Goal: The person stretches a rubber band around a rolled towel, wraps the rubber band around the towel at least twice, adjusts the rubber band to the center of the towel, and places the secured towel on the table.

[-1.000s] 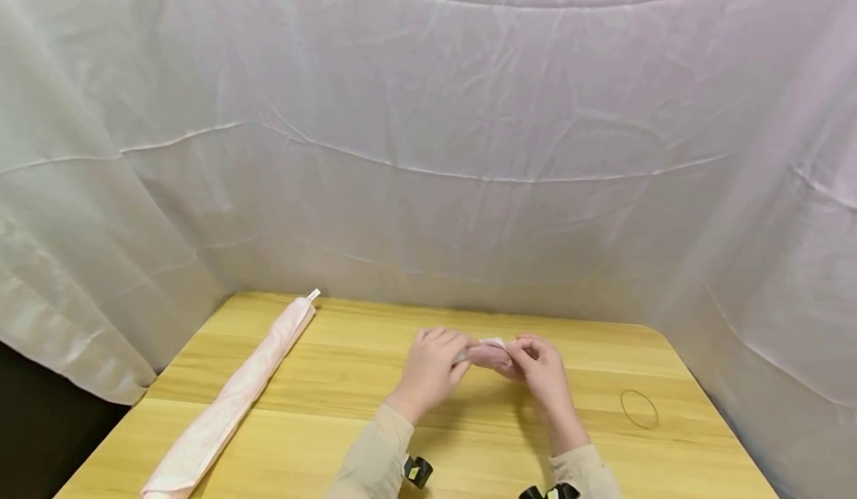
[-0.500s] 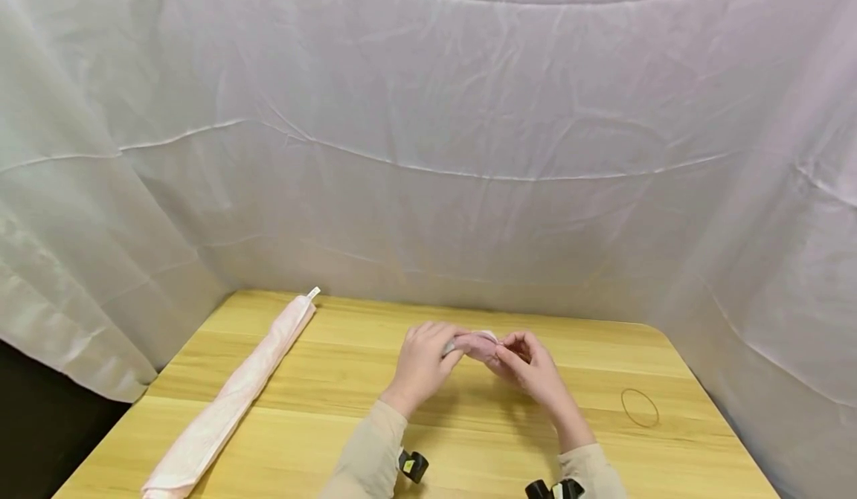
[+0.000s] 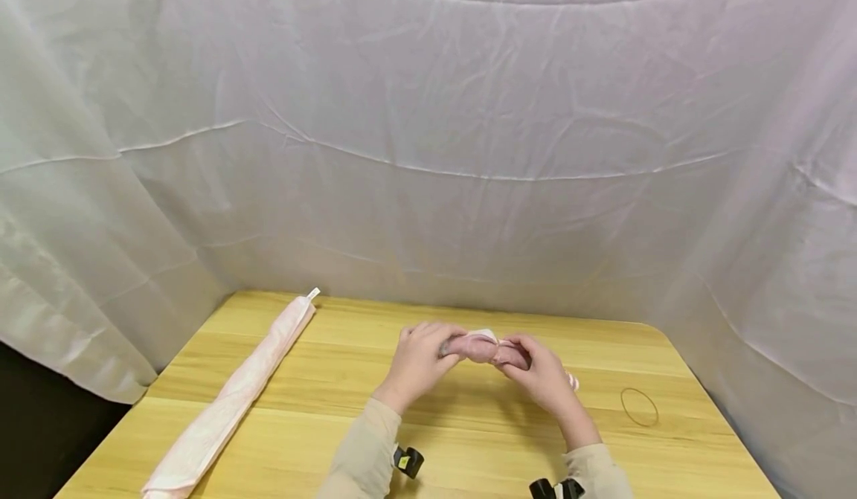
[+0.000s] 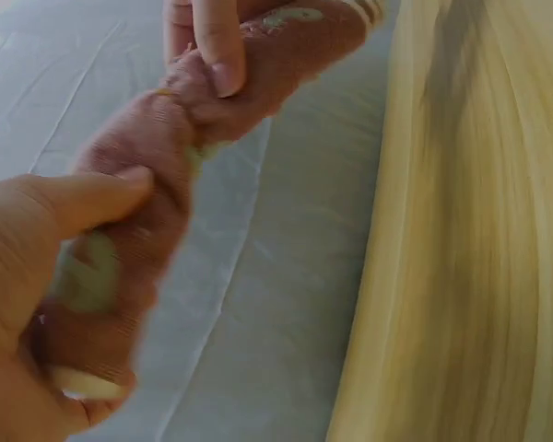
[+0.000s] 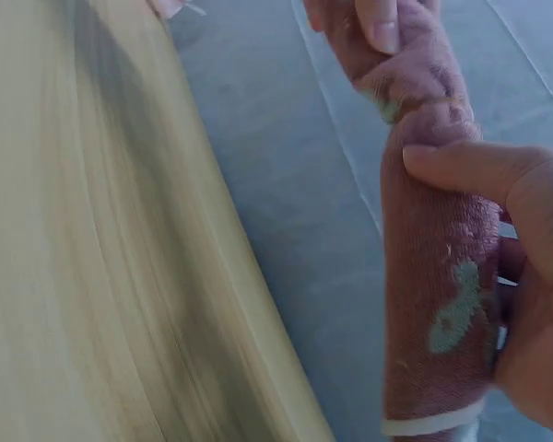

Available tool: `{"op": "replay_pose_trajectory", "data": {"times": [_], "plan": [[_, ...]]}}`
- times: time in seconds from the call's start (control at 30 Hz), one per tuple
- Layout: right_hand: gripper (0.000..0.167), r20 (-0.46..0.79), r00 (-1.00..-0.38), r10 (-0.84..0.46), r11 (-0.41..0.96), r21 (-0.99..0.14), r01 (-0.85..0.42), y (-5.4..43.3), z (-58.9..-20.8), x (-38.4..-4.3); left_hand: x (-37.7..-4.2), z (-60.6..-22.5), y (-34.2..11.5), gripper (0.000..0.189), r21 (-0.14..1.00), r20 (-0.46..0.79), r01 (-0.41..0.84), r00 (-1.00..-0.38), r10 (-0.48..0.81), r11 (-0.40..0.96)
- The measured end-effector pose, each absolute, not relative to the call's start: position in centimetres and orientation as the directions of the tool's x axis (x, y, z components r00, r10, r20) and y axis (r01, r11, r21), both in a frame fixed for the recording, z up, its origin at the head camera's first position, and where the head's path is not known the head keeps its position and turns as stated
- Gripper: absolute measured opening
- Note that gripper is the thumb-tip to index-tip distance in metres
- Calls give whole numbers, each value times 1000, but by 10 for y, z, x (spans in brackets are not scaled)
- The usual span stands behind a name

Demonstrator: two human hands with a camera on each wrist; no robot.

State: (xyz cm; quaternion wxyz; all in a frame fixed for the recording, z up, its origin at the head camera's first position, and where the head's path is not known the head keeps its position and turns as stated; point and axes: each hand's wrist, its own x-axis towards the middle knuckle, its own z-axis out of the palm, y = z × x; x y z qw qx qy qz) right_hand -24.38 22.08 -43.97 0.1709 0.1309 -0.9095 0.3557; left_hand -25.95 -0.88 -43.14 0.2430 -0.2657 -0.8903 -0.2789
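Observation:
Above the middle of the table, both hands hold a rolled pink cloth with pale green patches and white edging. In the left wrist view the cloth narrows at its middle, where a thin yellowish band shows. My left hand grips the left half, thumb on the near side. My right hand grips the other half; in the right wrist view its thumb presses on the cloth just beside the narrowed part. The palms hide part of the roll, and its white-edged right end shows past the right hand.
A long pale pink fabric roll with a small white tag lies slantwise along the left of the wooden table. A thin brown rubber band lies at the right. Pale curtains stand behind and at the sides.
My right hand has gone from pinching near the middle of the cloth to gripping its right half. The narrowed middle now shows between the hands. Both hands have shifted slightly left.

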Motion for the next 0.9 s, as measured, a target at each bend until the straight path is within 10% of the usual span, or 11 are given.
{"op": "replay_pose_trajectory", "data": {"times": [0.33, 0.9], "plan": [[38, 609, -767, -199, 833, -307, -460, 215, -437, -241, -254, -430, -1, 50, 234, 584, 701, -655, 479, 674], [38, 824, -517, -230, 813, -129, -568, 210, -441, -246, -255, -436, 5, 41, 266, 581, 683, -676, 453, 680]]}}
